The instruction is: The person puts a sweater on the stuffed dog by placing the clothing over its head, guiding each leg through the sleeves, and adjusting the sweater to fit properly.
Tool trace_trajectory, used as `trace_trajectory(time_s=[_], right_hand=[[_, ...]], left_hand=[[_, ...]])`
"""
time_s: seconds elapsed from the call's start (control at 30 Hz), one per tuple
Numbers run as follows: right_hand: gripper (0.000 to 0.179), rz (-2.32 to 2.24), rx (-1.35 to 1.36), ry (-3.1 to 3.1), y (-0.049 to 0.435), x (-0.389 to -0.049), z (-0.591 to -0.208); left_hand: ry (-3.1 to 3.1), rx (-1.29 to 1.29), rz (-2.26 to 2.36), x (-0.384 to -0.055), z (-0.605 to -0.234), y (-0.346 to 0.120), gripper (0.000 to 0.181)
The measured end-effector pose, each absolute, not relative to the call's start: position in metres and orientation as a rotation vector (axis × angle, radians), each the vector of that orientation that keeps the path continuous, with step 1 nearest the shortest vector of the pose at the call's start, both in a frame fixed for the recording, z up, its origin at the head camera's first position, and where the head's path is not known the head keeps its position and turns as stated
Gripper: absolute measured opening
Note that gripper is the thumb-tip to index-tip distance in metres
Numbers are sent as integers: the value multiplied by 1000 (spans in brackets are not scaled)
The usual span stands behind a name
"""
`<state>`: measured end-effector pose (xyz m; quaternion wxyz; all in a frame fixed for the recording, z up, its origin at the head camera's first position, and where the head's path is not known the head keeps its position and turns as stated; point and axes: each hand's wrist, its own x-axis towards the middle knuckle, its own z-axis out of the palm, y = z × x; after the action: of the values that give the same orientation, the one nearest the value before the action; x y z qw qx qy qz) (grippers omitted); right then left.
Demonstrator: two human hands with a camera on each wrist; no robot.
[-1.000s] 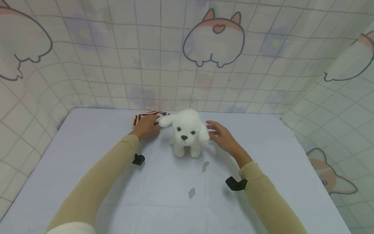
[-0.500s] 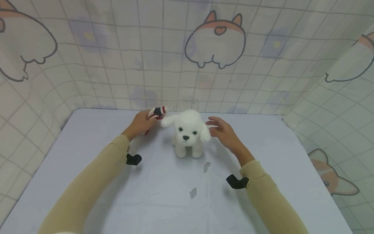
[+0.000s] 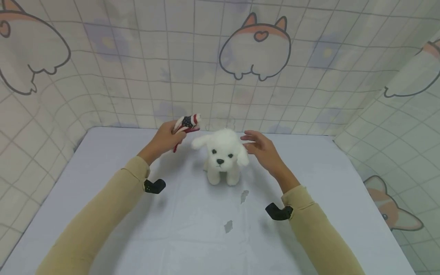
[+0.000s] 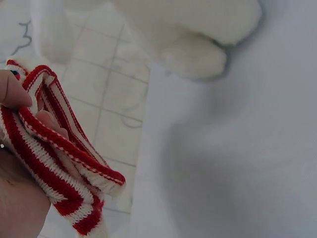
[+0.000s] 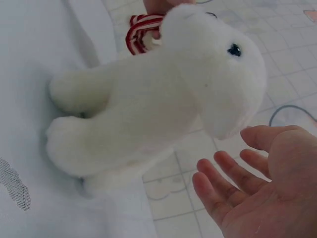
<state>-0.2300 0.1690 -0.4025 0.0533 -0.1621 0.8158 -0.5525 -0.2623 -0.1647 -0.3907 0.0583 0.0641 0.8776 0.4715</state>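
A white plush dog [image 3: 223,152] stands upright on the table, facing the head camera. To its left, my left hand [image 3: 163,139] grips a small striped knit sweater [image 3: 187,123], raised above the table near the back edge. The sweater is red and cream with a dark starred patch; its open, ribbed edge [image 4: 74,144] faces the left wrist camera, and part of it is hidden in my palm. My right hand [image 3: 262,151] holds nothing. Its fingers are spread and loosely bent beside the dog's ear [image 5: 220,111], on the other side of the dog.
The table [image 3: 192,236] has a pale cover with two grey patches [image 3: 228,226] in front of the dog. A tile-patterned curtain [image 3: 192,68] with cartoon corgi prints surrounds the back and sides. A black wrist mount [image 3: 279,212] juts from each sleeve.
My left hand has lifted the sweater off the table behind the dog's ear, up and slightly away, turning it so the starred patch shows. My right hand has risen slightly beside the dog.
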Motion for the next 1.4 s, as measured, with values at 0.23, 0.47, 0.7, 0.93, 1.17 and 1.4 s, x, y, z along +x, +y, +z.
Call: trace_trajectory(time_s=[0.23, 0.47, 0.7, 0.93, 1.17, 1.4], right_hand=[[44, -1721, -542, 2480, 164, -228, -392], [42, -1723, -546, 2502, 158, -227, -385], [42, -1705, -536, 2551, 150, -228, -377], [42, -1696, -508, 2559, 145, -228, -374], [41, -1721, -470, 2519, 142, -227, -374], [38, -1798, -413, 2433, 143, -226, -376]], left_hand=[[2740, 272, 1359, -256, -370, -154, 38], [2833, 426, 1269, -251, -352, -143, 43], [2852, 547, 1218, -247, -332, -126, 46], [2855, 723, 1173, -243, -324, -107, 44], [2855, 834, 1118, -238, -321, -90, 44], [2860, 979, 1020, -232, -320, -79, 43]])
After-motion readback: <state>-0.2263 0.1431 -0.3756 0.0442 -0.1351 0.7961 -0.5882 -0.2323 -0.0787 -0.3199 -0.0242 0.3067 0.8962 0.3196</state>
